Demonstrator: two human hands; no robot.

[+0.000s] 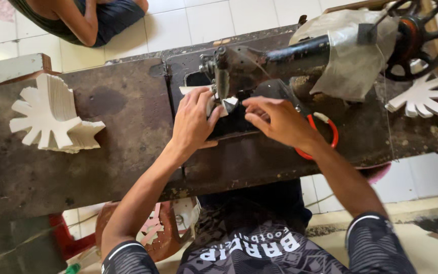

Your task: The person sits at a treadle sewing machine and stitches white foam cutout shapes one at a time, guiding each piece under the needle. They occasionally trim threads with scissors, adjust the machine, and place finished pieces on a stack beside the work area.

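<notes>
An old black sewing machine (280,61) stands on a dark worn table (128,132), its body partly wrapped in clear plastic. A small white cut piece (229,104) lies under the machine's needle head. My left hand (193,122) rests flat on the machine bed, fingers pressing the left side of the white piece. My right hand (275,119) comes in from the right, fingertips touching the piece near the needle. Most of the piece is hidden by my fingers.
A tall stack of white branched cut shapes (51,116) sits at the table's left. More of them (422,96) lie at the right under the handwheel (419,35). A red ring (323,134) lies by my right wrist. Another person (82,18) sits on the tiled floor beyond.
</notes>
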